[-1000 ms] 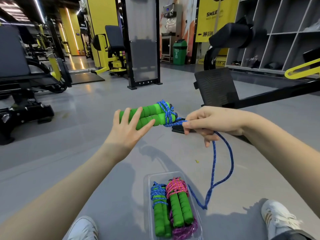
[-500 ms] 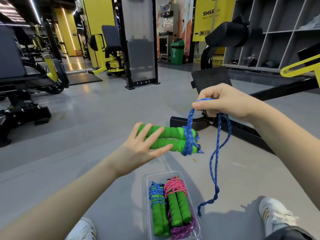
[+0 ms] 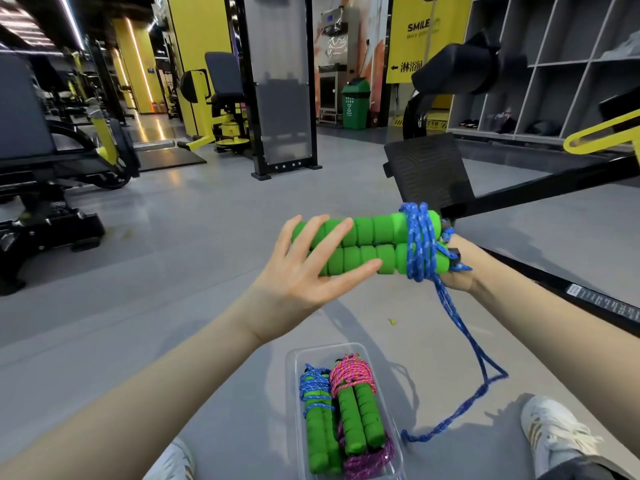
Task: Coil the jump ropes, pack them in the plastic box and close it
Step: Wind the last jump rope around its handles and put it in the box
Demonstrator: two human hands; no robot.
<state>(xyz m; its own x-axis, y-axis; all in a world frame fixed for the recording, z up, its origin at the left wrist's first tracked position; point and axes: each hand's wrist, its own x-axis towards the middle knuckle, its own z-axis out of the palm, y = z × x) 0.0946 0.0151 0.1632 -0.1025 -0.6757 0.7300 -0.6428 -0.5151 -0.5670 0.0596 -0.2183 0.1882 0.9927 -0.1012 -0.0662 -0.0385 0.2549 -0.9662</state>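
My left hand [image 3: 304, 271] holds two green foam handles [image 3: 367, 244] side by side, fingers spread across their left ends. A blue rope [image 3: 420, 242] is wound in several turns around their right ends. My right hand [image 3: 457, 268] sits behind and under those ends, mostly hidden, pinching the rope. The loose blue rope [image 3: 464, 368] hangs down to the floor. Below, a clear plastic box [image 3: 294, 379] lies open on the floor, holding a blue-wrapped jump rope [image 3: 317, 424] and a pink-wrapped jump rope [image 3: 356, 410].
My white shoes [image 3: 554, 434] rest on the grey floor at either side of the box. A black machine frame [image 3: 540, 282] runs along the right, with its footplate [image 3: 429, 174] behind the handles. Gym machines stand at the left and back.
My right hand has swung from above the handles down behind their right ends, laying another turn of blue rope. The handles have moved up and to the right; less rope hangs loose.
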